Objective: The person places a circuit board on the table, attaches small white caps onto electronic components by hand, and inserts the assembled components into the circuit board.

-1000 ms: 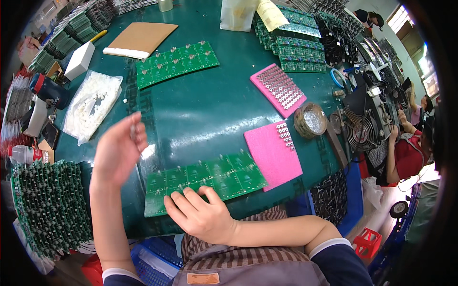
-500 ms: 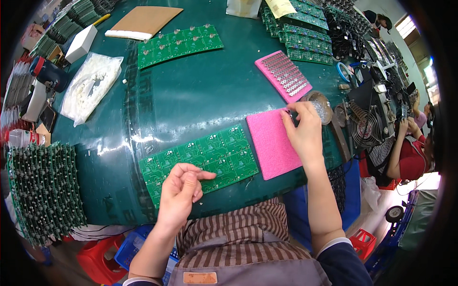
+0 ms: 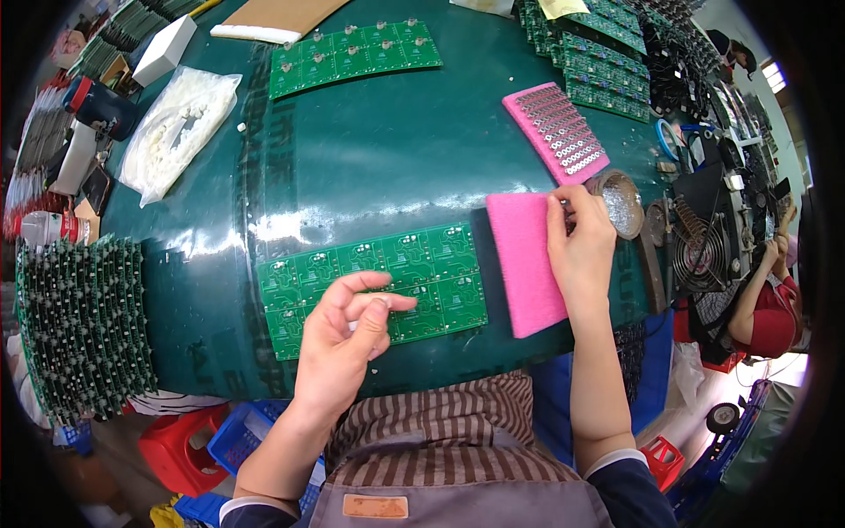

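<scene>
A green circuit board [image 3: 414, 255] with several repeated sections lies flat in front of me. Over its lower edge is my left hand [image 3: 339, 348], its fingers loosely stretched and parted from the thumb, with nothing clearly held. My right hand [image 3: 583, 251] pinches the upper right edge of a pink foam sheet [image 3: 525, 264], which stands tilted beside the board, with a dark strip along its left side. The fingertips partly hide that edge. Just beyond lies a second pink foam block [image 3: 528, 104] set with rows of small metal parts.
A round metal dish [image 3: 620, 207] stands right of my right hand. Another board [image 3: 356, 60], fitted with components, lies at the back. Stacked boards rise at the left [image 3: 81, 326] and back right [image 3: 607, 75]. A plastic bag of white pieces [image 3: 176, 132] lies left. Another person [image 3: 767, 308] sits at the right.
The pink foam sheet has gone from flat to tilted under my right hand. My left hand's fingers have spread a little. The whole view has shifted slightly.
</scene>
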Motion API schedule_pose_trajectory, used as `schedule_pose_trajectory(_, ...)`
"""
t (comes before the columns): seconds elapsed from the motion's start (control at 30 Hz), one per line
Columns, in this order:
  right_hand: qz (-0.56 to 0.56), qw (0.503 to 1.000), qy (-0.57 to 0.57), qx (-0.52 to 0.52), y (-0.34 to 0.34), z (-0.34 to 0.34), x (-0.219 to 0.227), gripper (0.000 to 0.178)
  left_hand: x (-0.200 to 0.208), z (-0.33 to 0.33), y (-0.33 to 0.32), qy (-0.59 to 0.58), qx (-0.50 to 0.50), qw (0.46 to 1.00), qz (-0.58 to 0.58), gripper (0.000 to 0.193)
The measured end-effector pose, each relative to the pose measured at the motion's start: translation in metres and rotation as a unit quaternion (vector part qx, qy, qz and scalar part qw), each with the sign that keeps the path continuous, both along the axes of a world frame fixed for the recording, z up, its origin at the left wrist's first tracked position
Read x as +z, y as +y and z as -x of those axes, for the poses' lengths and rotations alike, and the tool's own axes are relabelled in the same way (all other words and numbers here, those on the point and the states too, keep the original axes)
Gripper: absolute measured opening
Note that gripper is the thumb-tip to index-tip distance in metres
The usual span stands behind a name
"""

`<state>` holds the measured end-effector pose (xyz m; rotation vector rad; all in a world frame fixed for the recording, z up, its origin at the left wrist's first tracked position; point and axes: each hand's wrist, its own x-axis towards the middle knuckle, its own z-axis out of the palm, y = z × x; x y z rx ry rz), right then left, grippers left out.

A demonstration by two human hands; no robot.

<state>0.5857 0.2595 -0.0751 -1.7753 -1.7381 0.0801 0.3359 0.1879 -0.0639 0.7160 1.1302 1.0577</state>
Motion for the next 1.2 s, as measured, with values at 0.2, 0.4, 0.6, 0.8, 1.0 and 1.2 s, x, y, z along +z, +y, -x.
schedule_pose_trajectory(0.2, -0.104, 0.991, -0.078, 0.033, -0.01, 0.014, 0.003, 0.01, -0.003, -0.011, 0.003, -0.191, -0.044, 0.977, 0.079, 0.018)
schedule_pose_trajectory(0.4, 0.134, 0.817, 0.518, 0.214, -0.059, 0.071, 0.03, 0.011, -0.003, -0.021, 0.002, -0.227, -0.032, 0.97, 0.084, 0.017)
schedule_pose_trajectory(0.6, 0.147, 0.829, 0.488, 0.23, -0.056, 0.067, 0.018, 0.013, 0.001, -0.023, 0.004, -0.216, -0.026, 0.972, 0.092, 0.017)
schedule_pose_trajectory(0.8, 0.123, 0.872, 0.401, 0.254, -0.05, 0.068, 0.02, 0.013, -0.002, -0.02, 0.005, -0.23, -0.029, 0.968, 0.094, 0.019)
schedule_pose_trajectory(1.0, 0.146, 0.87, 0.397, 0.255, -0.049, 0.069, 0.023, 0.014, -0.001, -0.015, 0.005, -0.226, -0.032, 0.968, 0.106, 0.016)
schedule_pose_trajectory(1.2, 0.168, 0.859, 0.401, 0.271, -0.044, 0.069, 0.019, 0.011, 0.001, -0.011, 0.005, -0.165, -0.057, 0.98, 0.1, 0.016)
